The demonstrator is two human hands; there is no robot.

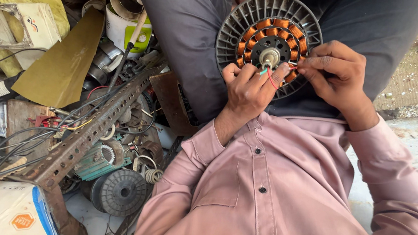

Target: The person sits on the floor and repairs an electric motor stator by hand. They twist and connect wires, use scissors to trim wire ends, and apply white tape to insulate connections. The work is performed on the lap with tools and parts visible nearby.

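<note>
Copper-orange coils (273, 31) ring a grey finned stator (237, 27); pink shirt (274, 196).

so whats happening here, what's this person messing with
A person in a pink shirt is seated with a round fan-motor stator, ringed with copper windings, resting on their lap. The left hand grips its lower edge, with red and light-coloured wires running across its fingers. The right hand pinches the wire ends beside the central shaft. To their left lies a heap of scrap: a perforated metal bar, another rotor, loose cables.
</note>
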